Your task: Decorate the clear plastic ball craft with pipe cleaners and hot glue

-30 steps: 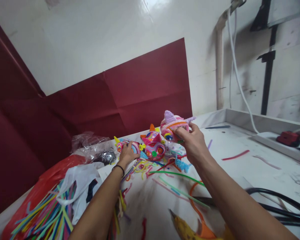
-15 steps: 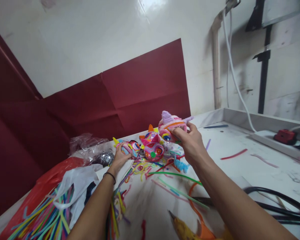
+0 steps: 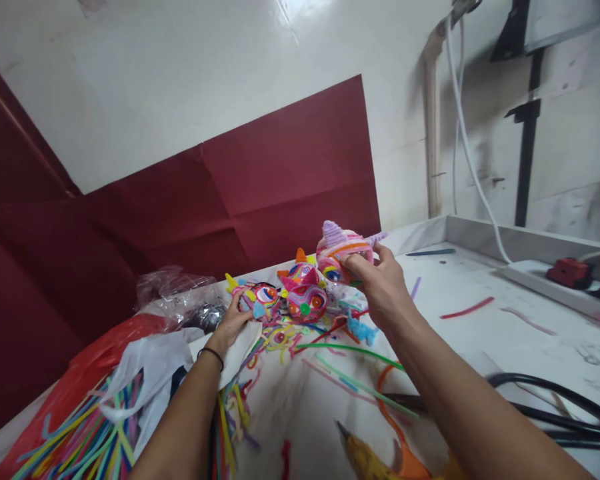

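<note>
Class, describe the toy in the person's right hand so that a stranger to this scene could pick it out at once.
Start at the dark red panel against the wall, then drop to the cluster of bright pipe-cleaner figures on the white table in front of it. The toy is the rightmost one, lifted above the others in the right hand. It alone has a lilac coiled ear and a lilac horn.

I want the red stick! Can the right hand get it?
Probably not right away: the right hand is holding up a fuzzy ball. The red stick lies in the open on the table, nothing blocking it.
</note>
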Demonstrator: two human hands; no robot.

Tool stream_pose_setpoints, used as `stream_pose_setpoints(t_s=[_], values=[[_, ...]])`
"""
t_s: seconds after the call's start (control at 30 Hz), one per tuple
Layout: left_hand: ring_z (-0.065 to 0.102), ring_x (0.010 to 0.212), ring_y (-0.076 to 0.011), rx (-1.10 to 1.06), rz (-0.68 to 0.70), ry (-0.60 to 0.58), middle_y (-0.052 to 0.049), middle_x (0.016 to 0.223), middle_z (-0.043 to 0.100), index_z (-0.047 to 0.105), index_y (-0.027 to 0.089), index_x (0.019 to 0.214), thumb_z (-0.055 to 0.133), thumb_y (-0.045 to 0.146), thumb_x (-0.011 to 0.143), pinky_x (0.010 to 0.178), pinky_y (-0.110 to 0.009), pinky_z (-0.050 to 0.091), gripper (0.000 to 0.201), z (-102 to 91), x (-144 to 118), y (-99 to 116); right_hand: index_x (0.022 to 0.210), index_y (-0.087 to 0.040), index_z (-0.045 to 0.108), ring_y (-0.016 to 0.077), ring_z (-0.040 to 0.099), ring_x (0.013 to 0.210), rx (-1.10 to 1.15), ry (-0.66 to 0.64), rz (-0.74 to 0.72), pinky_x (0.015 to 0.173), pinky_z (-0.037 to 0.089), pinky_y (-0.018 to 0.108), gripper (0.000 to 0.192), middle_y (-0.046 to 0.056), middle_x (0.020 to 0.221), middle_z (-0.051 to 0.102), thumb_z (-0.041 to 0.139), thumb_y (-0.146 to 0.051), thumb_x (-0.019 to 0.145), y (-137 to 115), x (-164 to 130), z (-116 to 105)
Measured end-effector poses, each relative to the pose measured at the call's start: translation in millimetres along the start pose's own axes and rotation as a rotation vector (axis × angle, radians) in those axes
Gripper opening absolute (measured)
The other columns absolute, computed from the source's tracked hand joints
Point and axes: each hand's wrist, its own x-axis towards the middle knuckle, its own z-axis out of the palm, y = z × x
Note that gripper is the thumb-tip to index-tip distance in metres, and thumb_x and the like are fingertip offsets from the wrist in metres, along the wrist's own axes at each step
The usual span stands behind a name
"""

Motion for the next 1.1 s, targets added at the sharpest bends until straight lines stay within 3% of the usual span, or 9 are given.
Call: stream_pose_setpoints(t_s=[0.23, 0.4, 0.77, 0.93, 1.1], values=[[0.071, 0.093, -0.0221, -0.171, -0.102, -0.120, -0.004, 0.107, 0.071, 0.050, 0.023, 0.135, 0.085, 0.020, 0.052, 0.083, -0.032, 0.058, 0.091, -4.1, -8, 12, 0.133, -0.018, 0.054, 0.0275, 0.070, 0.092, -0.008, 0.009, 0.020, 0.074, 0.060, 0.037, 0.086, 0.008, 0.107, 0.071, 0.078, -0.040, 0.054, -1, 0, 0], [0.073, 0.092, -0.0239, -0.233, -0.132, -0.163, -0.008, 0.115, 0.071, 0.046, 0.025, 0.141, 0.087, 0.015, 0.049, 0.082, -0.033, 0.060, 0.101, -11.4, -12, 14, 0.134, -0.019, 0.054, 0.0281, 0.069, 0.093, -0.001, 0.011, 0.018, 0.075, 0.060, 0.039, 0.086, 0.008, 0.107, 0.070, 0.079, -0.039, 0.054, 2, 2, 0], [0.074, 0.086, -0.0230, -0.192, -0.177, -0.221, -0.009, 0.115, 0.072, 0.050, 0.024, 0.139, 0.086, 0.010, 0.047, 0.076, -0.032, 0.060, 0.100, -22.2, -19, 9, 0.122, -0.021, 0.060, 0.0262, 0.069, 0.085, 0.018, -0.015, -0.029, 0.079, 0.060, 0.045, 0.072, 0.002, 0.095, 0.070, 0.078, -0.041, 0.056, 5, 1, 0], [0.071, 0.105, -0.0275, -0.094, -0.114, -0.172, -0.012, 0.132, 0.064, 0.057, 0.026, 0.132, 0.086, 0.016, 0.050, 0.086, -0.036, 0.059, 0.087, -24.6, -14, 5, 0.120, -0.020, 0.061, 0.0264, 0.068, 0.085, 0.007, -0.007, -0.037, 0.079, 0.060, 0.045, 0.070, 0.003, 0.095, 0.070, 0.078, -0.039, 0.055, 5, 1, 0], [0.062, 0.122, -0.0284, 0.056, 0.031, -0.098, -0.014, 0.142, 0.058, 0.053, 0.027, 0.135, 0.087, 0.029, 0.058, 0.100, -0.040, 0.052, 0.084, -23.8, -10, -5, 0.124, -0.022, 0.059, 0.0261, 0.069, 0.086, 0.017, -0.025, -0.027, 0.078, 0.060, 0.044, 0.073, 0.004, 0.100, 0.069, 0.077, -0.039, 0.056, 8, 2, 0]])
